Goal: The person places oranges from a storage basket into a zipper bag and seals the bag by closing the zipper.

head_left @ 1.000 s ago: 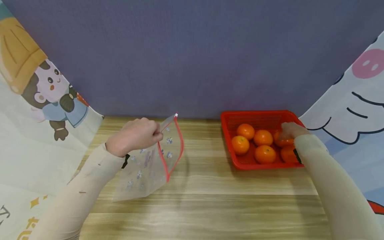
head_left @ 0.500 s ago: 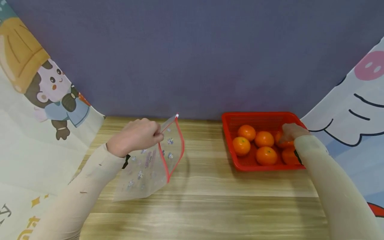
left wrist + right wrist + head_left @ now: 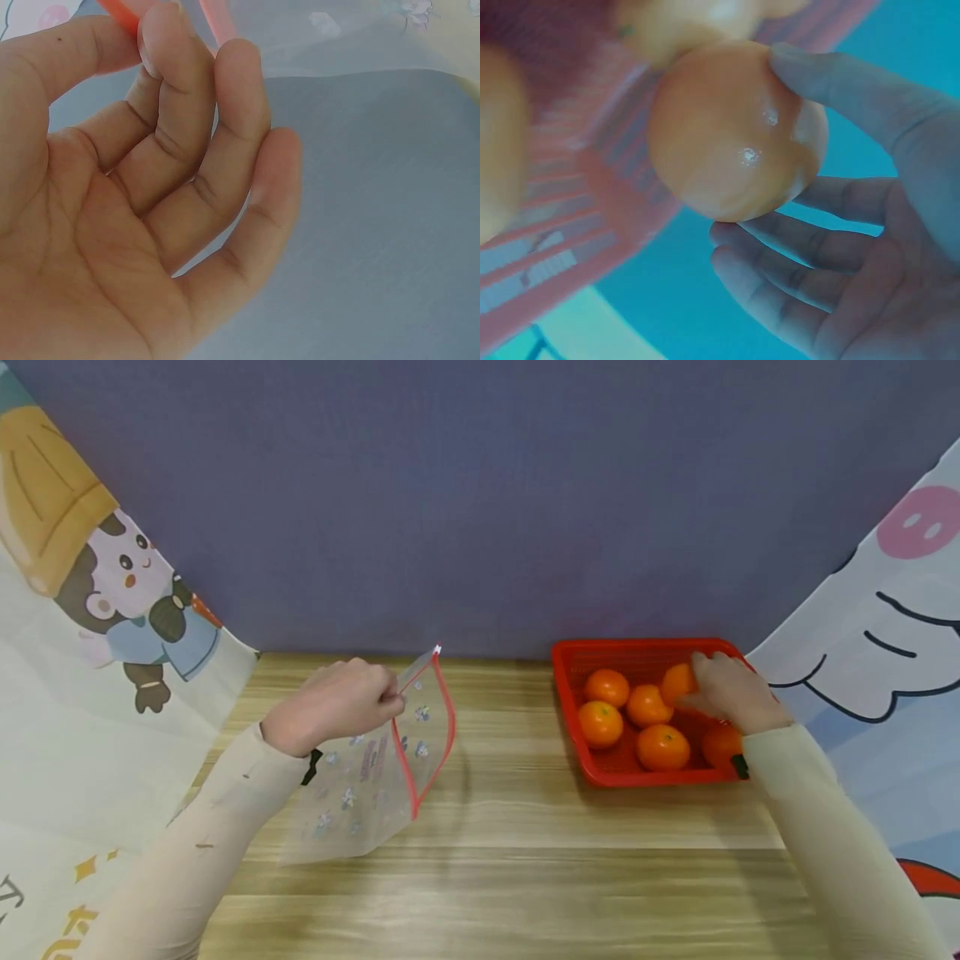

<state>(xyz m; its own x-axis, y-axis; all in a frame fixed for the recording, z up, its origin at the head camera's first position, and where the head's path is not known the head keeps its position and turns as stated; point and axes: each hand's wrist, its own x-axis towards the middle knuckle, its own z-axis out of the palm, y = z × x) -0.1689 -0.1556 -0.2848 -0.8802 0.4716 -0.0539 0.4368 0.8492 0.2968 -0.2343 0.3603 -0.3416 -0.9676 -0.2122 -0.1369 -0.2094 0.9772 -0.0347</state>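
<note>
My left hand pinches the rim of a clear zip bag with a red zip edge, printed with small figures. The bag's mouth gapes toward the right, and its lower part hangs down to the left. In the left wrist view thumb and forefinger meet on the red strip. My right hand grips an orange mandarin between thumb and fingers, above the right part of a red plastic basket. Several other mandarins lie in the basket.
The basket stands at the right back of the wood-grain table, near a grey-blue back panel. Cartoon-printed sheets flank the table on both sides.
My right hand has lifted a mandarin from the basket's right side and moved it slightly up and left. My left hand keeps its hold on the bag with hardly any movement.
</note>
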